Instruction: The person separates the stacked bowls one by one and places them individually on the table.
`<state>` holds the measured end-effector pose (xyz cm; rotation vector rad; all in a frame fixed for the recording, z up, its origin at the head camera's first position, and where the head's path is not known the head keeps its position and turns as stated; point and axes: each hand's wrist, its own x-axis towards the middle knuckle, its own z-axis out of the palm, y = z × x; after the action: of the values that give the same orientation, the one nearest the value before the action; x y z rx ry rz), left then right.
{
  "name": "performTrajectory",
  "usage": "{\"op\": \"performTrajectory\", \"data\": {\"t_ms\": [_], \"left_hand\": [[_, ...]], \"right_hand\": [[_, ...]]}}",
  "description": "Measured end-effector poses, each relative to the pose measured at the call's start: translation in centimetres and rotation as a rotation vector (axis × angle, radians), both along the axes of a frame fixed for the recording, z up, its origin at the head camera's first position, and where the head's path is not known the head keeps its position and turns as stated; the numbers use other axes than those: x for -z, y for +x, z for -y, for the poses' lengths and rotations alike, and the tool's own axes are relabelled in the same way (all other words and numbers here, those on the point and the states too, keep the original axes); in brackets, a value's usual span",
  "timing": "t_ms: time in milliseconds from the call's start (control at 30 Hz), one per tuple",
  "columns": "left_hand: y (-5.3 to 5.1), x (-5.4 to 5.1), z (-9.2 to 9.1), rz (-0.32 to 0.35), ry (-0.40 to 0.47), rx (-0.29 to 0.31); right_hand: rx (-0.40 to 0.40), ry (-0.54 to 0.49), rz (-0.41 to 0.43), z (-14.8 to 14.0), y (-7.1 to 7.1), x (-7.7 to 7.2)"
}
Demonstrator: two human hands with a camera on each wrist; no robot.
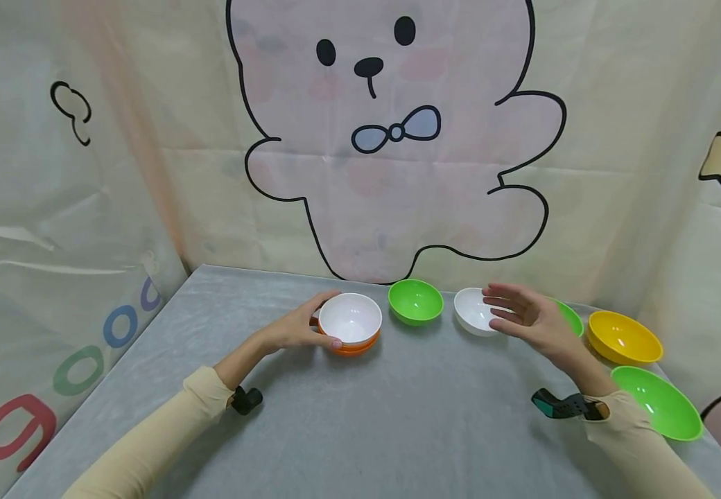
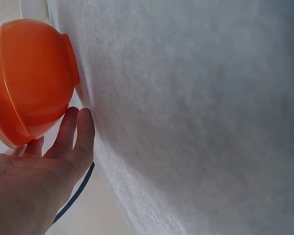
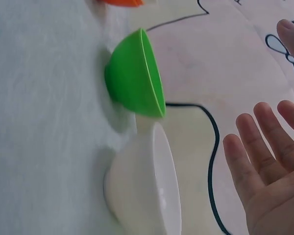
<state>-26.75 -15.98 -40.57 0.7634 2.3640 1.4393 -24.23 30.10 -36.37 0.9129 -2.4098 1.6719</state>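
Note:
My left hand (image 1: 301,327) is at the side of a small bowl stack, its thumb at the front and fingers round the back. The stack has a white bowl (image 1: 351,317) on top and orange bowls (image 1: 355,349) beneath. In the left wrist view, fingers touch the curved side of an orange bowl (image 2: 36,73). My right hand (image 1: 532,322) hovers with spread fingers beside another white bowl (image 1: 473,313), partly hiding it. Nothing is between those fingers. A green bowl (image 1: 415,302) stands between the stack and that white bowl.
Behind my right hand, another green bowl (image 1: 568,317) is partly hidden. A yellow bowl (image 1: 625,337) and a larger green bowl (image 1: 660,403) line the right edge of the grey-covered table (image 1: 398,436). A printed cloth (image 1: 392,208) hangs along the back.

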Motion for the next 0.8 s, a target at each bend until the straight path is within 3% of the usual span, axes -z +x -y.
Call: {"op": "performTrajectory", "data": {"t_ms": [467, 800], "left_hand": [[-0.2, 0.0, 0.0, -0.005, -0.005, 0.004], [-0.1, 0.4, 0.0, -0.012, 0.017, 0.009]], "right_hand": [[-0.127, -0.038, 0.026, 5.4, -2.2, 0.5], [-0.2, -0.125, 0.06, 8.9, -2.8, 1.7]]}}
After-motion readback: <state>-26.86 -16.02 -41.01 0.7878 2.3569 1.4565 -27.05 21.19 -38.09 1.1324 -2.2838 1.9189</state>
